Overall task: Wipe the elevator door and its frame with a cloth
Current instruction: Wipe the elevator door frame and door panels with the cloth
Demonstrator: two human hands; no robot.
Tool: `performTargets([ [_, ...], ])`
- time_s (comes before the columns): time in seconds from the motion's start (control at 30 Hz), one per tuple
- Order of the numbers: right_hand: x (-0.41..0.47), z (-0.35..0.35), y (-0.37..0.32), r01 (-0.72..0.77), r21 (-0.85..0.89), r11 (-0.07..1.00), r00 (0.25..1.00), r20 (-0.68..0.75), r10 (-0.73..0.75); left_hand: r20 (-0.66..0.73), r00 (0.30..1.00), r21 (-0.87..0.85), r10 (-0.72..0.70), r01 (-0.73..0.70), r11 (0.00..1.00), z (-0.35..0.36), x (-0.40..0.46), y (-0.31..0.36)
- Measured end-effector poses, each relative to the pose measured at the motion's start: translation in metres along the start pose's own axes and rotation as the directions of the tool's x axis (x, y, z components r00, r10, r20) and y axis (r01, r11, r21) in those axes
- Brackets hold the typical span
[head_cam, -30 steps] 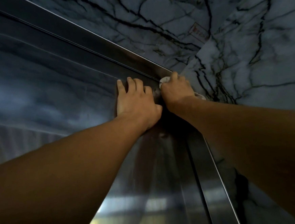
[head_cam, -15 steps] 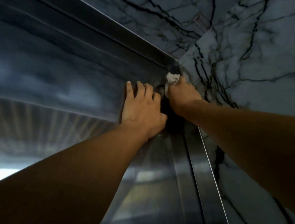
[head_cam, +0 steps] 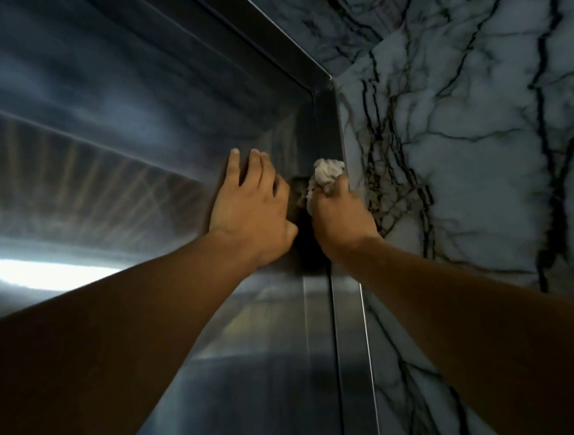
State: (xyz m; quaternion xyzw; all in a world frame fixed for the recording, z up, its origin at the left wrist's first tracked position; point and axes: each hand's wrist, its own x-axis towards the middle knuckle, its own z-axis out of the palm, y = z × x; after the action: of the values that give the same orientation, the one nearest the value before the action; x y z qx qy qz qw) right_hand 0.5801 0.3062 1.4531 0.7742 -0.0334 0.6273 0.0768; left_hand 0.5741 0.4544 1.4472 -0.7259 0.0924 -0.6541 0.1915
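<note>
Right hand (head_cam: 342,218) fingers grip bunched cloth (head_cam: 326,173) pointing up the vertical frame (head_cam: 328,128); left hand (head_cam: 254,213) fingers spread flat.

Dim, bluish wide-angle view; white glare at left on the steel door (head_cam: 109,155), edges warped and blurred.

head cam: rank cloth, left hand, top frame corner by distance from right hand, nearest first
1. cloth: bunched in the right hand, against the side of the frame.
2. left hand: just left of it, flat on the steel.
3. top frame corner: well above both.
</note>
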Motion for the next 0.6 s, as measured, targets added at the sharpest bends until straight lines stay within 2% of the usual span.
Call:
performTargets([
  [0.6, -0.073, 0.012, -0.004, 0.050, -0.070, 0.996, 0.996, 0.080, -0.044, 0.011, 0.999, 0.035, -0.036, 0.036, 0.999, 0.005, -0.046, 0.026],
])
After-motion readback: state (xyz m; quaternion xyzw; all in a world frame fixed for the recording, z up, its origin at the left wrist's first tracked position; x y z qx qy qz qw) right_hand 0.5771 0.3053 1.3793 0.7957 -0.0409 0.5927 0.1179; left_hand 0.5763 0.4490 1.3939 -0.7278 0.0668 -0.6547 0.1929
